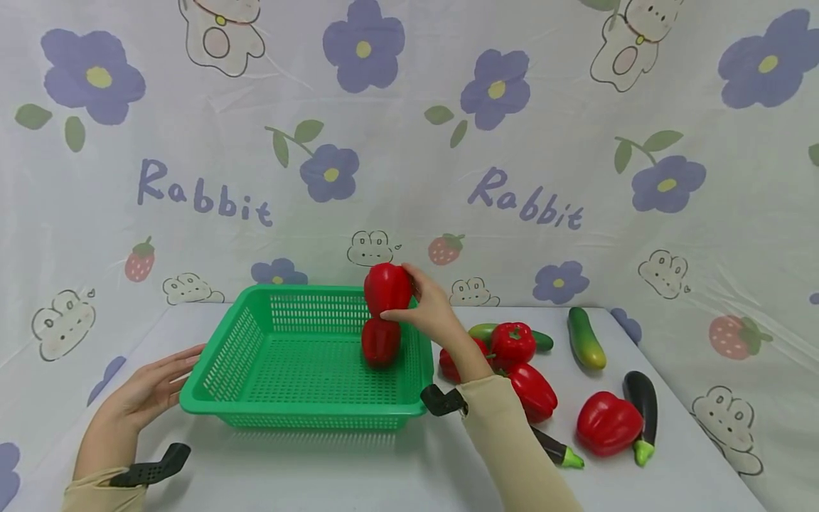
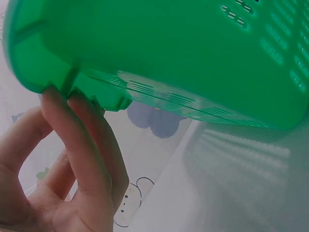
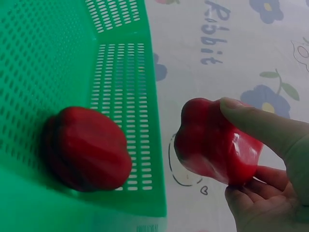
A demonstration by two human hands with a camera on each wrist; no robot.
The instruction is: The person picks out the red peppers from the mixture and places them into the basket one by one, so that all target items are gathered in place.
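My right hand (image 1: 434, 313) grips a red bell pepper (image 1: 386, 288) between thumb and fingers, raised over the back right part of a green plastic basket (image 1: 301, 408). In the right wrist view this held pepper (image 3: 212, 140) appears beyond the basket's rim. Another red bell pepper (image 1: 380, 344) lies inside the basket, against its right side. At the basket's left end, my left hand (image 1: 143, 391) touches the outside of the rim with fairly straight fingertips. The left wrist view shows these fingers (image 2: 79, 145) under the rim's edge.
Right of the basket lie several more red bell peppers (image 1: 514, 344), partly behind my right forearm. Among them are a green cucumber (image 1: 585, 340), another cucumber (image 1: 542, 341), and two eggplants (image 1: 642, 402) (image 1: 555, 449). A patterned cloth (image 1: 397, 213) hangs behind the white table.
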